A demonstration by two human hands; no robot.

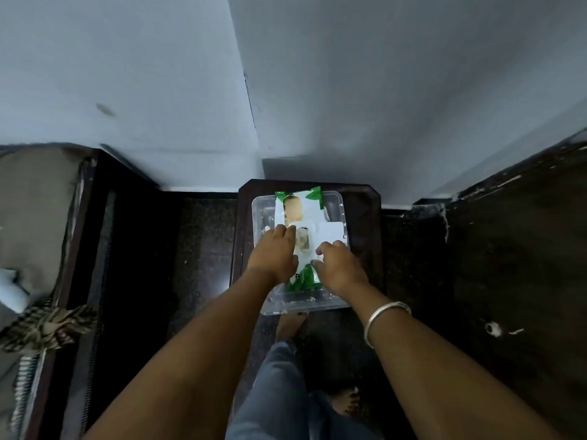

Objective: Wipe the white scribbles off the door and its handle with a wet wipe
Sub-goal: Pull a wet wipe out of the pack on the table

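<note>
A green and white wet wipe pack (300, 203) lies in a clear plastic tray (305, 304) on a small dark table (362, 217). Its white flap (331, 232) is peeled open to the right, and the opening sits between my hands. My left hand (273, 254) presses down on the left side of the pack. My right hand (339, 267) has its fingers curled on the pack just right of the opening, below the flap. Whether a wipe is pinched there is not visible. The dark door (514, 265) stands at the right with white marks (493, 328) on it. Its handle is out of view.
Pale walls meet in a corner (251, 106) behind the table. A dark wooden bed frame (79, 249) with a cushion and a striped cloth (47, 327) is at the left. My jeans leg (279, 392) and bare feet stand on the dark floor below the table.
</note>
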